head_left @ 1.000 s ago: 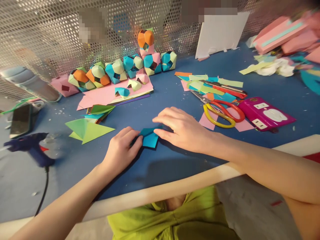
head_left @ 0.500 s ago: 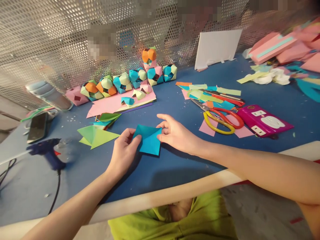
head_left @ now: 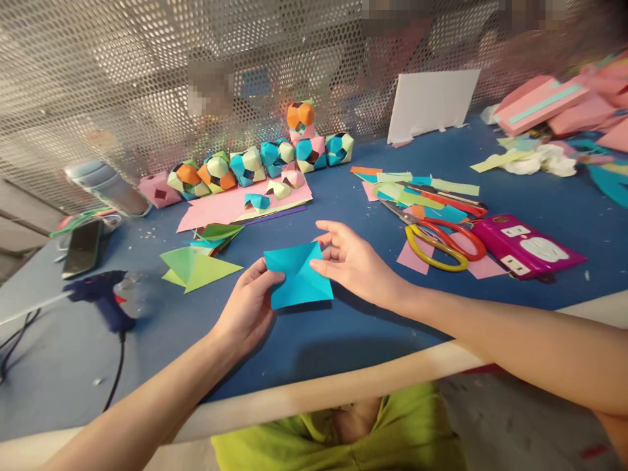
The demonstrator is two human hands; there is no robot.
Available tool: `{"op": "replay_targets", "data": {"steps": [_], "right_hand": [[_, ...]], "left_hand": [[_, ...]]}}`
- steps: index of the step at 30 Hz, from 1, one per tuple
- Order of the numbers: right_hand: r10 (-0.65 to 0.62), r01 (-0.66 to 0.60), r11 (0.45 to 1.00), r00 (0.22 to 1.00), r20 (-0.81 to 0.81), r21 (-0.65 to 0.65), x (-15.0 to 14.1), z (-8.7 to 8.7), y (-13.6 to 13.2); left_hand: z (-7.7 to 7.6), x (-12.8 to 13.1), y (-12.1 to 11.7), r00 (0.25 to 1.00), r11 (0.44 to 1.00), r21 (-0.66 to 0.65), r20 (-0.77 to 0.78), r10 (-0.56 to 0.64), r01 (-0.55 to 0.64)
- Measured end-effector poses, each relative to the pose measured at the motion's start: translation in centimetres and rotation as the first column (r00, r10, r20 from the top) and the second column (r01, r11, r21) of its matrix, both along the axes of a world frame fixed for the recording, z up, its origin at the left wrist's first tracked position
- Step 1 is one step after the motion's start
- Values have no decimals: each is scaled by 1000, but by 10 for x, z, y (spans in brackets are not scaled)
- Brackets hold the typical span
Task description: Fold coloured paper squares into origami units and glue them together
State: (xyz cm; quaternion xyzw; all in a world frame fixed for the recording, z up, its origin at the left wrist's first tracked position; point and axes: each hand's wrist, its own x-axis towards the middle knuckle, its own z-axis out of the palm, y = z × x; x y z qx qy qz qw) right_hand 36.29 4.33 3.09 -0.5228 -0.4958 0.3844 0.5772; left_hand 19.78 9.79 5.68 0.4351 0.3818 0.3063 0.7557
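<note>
A creased blue square of paper (head_left: pixel 299 278) is held up just above the table, in front of me. My left hand (head_left: pixel 252 297) pinches its left edge, thumb on top and fingers beneath. At the upper right edge my right hand (head_left: pixel 350 261) has its thumb on the paper and fingers behind it, the index finger stretched outward. Green folded sheets (head_left: pixel 201 268) lie to the left of my left hand. Beyond my right hand rest scissors (head_left: pixel 436 245) with one yellow and one red handle loop.
A blue glue gun (head_left: pixel 105 297), a phone (head_left: pixel 83 248) and a grey bottle (head_left: pixel 108 186) are at the left. Folded paper balls (head_left: pixel 248 167) line the mesh (head_left: pixel 147 85). Paper strips (head_left: pixel 417 190), a magenta power strip (head_left: pixel 524 245) and a white board (head_left: pixel 434 104) occupy the right.
The blue paper has opened out from a partly folded shape into a flatter square. Both hands stay at its edges. The whole view has shifted slightly.
</note>
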Motion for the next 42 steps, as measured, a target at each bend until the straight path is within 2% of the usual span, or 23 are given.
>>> {"op": "replay_targets", "data": {"steps": [3,7,12,24,31,37,42], "right_hand": [[44,-45,997,999,-10,-68,0,3,0],[86,-86,995,996,-10,-58,-4,5,-4],[66,-65,998,997,41,-26,-8,7,-9],[66,-63,997,995,77,-44,-8,10,-11],[48,-45,998,993,111,-33,-8,11,-11],[33,-14,995,981,190,-99,-7,14,-10],[1,16,997,978,207,-81,-7,16,-11]], "left_hand": [[-1,0,0,1000,1000,-22,18,6,-6],[-4,-1,0,999,1000,-19,26,-19,20],[-5,-2,-2,999,999,0,10,-49,49],[-5,-1,-4,997,995,71,-5,-72,72],[-8,-3,-5,997,990,126,-62,-49,56],[-10,-4,-3,995,987,134,-61,-81,89],[-11,-4,-2,996,987,135,-42,-84,89]]}}
